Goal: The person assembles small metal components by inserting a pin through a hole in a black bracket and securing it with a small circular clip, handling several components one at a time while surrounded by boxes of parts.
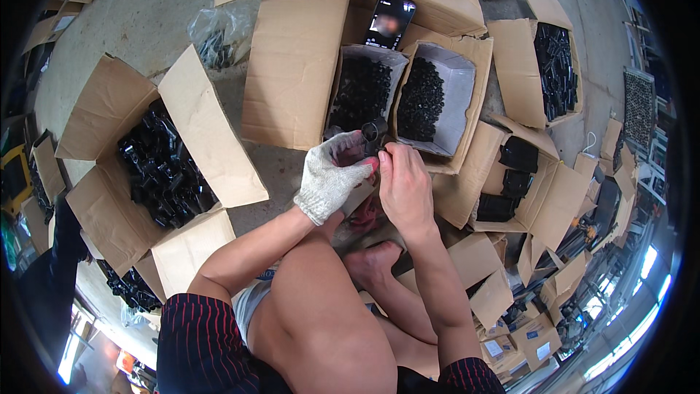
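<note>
In a white knit glove with bare fingertips, my left hand (328,179) is closed around a short black plastic tube-shaped part (373,130), its round opening facing up. My bare right hand (405,182) pinches thumb and fingers together at the part's lower right side; what lies between those fingertips is too small to make out. Just beyond my hands, two grey bins stand side by side in a cardboard box (477,95). Small black pieces (359,87) lie in the left bin, and more small black pieces (421,98) in the right one.
A phone (389,22) leans upright behind the bins. To my left stands an open carton of glossy black parts (164,168). Black strips (555,69) fill a carton at the far right; nearer, another holds black pieces (518,171). A clear plastic bag (222,33) lies on the floor.
</note>
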A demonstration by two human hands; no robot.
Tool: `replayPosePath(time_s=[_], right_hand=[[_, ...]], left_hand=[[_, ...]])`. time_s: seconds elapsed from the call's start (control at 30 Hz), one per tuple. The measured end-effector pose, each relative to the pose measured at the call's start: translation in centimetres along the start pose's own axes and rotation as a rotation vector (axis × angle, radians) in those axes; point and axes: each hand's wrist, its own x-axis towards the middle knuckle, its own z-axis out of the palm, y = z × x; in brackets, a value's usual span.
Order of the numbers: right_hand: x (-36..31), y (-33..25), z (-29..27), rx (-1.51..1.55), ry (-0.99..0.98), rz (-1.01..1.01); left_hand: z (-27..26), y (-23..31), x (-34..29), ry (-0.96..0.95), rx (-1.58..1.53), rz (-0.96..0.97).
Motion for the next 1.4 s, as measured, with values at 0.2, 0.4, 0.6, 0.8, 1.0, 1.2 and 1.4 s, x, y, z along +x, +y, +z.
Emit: replayPosePath(time_s=[0.2,0.4,0.6,0.8,1.0,1.2,1.4], right_hand=[[0.1,0.1,0.3,-0.034,-0.005,0.012],[0.8,0.0,0.7,-0.089,-0.007,0.038],[1.1,0.1,1.1,-0.051,-0.007,0.081],[0.8,0.1,0.7,0.072,0.063,0.071],[0.0,-0.1,0.5,0.177,0.143,0.071],[0.1,0.2,0.2,0.147,0.164,0.025],[0.3,0.9,0.3,0.101,0.194,-0.141]], left_hand=[[-0.1,-0.4,0.1,0.005,0.032,0.03],[0.3,0.3,-0.2,0.04,0.1,0.058],[0.2,0.1,0.0,0.055,0.1,0.021],[0.2,-0.9,0.3,0.044,0.065,0.061],[0.1,-0.8,0.3,0.041,0.059,0.064],[0.3,0.0,0.0,0.033,0.045,0.045],[0.2,-0.4,0.2,0.036,0.063,0.046]])
